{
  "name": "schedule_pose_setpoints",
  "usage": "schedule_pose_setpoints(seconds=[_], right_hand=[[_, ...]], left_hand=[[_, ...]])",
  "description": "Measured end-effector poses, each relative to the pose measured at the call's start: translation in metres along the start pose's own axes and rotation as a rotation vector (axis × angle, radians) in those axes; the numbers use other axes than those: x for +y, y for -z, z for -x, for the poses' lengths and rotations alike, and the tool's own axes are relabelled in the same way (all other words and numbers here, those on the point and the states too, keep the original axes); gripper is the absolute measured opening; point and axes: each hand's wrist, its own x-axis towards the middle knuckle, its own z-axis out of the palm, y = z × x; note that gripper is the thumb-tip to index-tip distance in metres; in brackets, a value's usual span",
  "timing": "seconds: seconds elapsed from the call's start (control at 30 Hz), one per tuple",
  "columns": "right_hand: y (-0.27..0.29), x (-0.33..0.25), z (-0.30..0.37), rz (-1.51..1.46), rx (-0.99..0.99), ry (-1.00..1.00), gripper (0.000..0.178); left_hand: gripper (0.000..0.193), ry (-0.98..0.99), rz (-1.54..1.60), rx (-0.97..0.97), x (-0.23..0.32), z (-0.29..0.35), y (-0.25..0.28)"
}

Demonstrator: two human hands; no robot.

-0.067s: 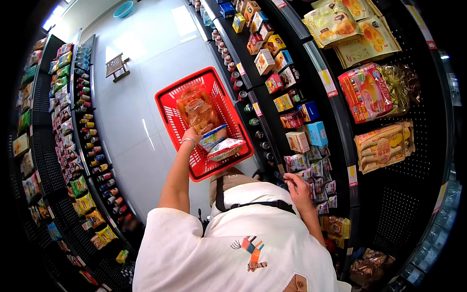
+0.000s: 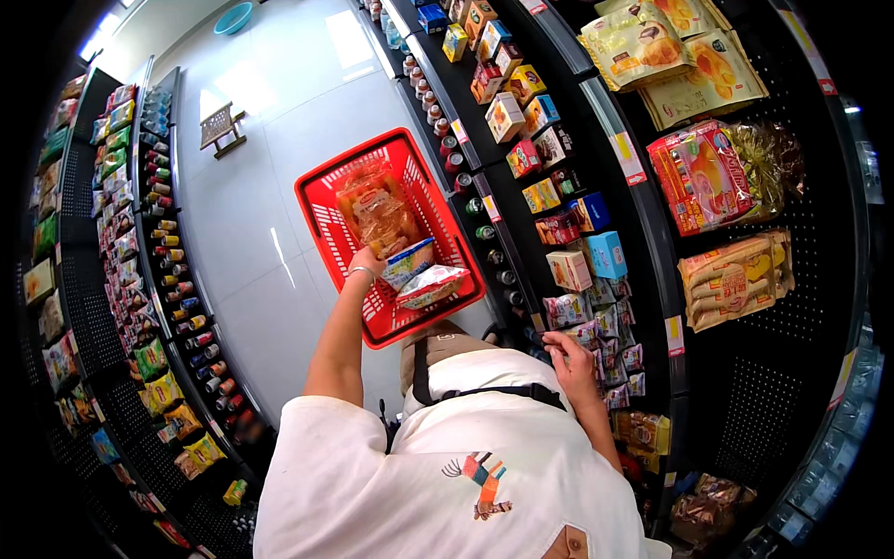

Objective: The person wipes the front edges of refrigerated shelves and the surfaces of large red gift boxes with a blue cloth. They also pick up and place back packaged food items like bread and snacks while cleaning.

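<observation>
Inside the red plastic basket [image 2: 328,244] lie a clear bag of brown bread [image 2: 382,210], a blue and white packet [image 2: 408,263] and a white packet with red trim [image 2: 432,287]. My left hand [image 2: 366,263] reaches over the basket's left side, its fingers closed beside the bread bag and the blue packet. What its fingertips grip is hidden. At the shelf edge to the right, my right hand [image 2: 570,361] has its fingers curled, with nothing visible in them. Small pouches [image 2: 611,347] sit just beyond it.
Dark shelves on the right carry small boxes [image 2: 506,117], a pink-red pack [image 2: 694,177] and a bag of long bread rolls [image 2: 736,281]. Snack shelves [image 2: 119,210] line the left. On the pale floor stand a small wooden stool [image 2: 222,129] and a turquoise basin [image 2: 233,19].
</observation>
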Motion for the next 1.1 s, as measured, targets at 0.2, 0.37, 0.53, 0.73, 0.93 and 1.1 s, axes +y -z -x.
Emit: schedule_pose_setpoints(seconds=[0.2,0.37,0.53,0.73,0.93,1.1], right_hand=[[-0.008,0.004,0.007,-0.05,0.031,-0.086,0.027],[-0.011,0.003,0.007,-0.09,0.052,-0.127,0.027],[-0.012,0.006,-0.001,-0.127,0.029,-0.102,0.026],[-0.009,0.007,-0.001,-0.088,0.02,-0.036,0.026],[-0.02,0.021,0.011,-0.133,0.136,-0.095,0.021],[-0.035,0.028,0.013,-0.035,0.223,0.049,0.018]], left_hand=[[0.042,-0.128,0.034,0.251,0.026,0.049,-0.035],[0.045,-0.433,-0.15,0.303,0.009,0.085,-0.055],[0.057,-0.615,-0.213,0.044,-0.013,0.101,-0.044],[0.08,-0.692,-0.313,-0.2,0.007,0.106,-0.021],[0.063,-0.672,0.233,-0.004,0.002,0.1,-0.065],[0.024,-0.637,0.228,0.224,0.011,0.091,-0.073]])
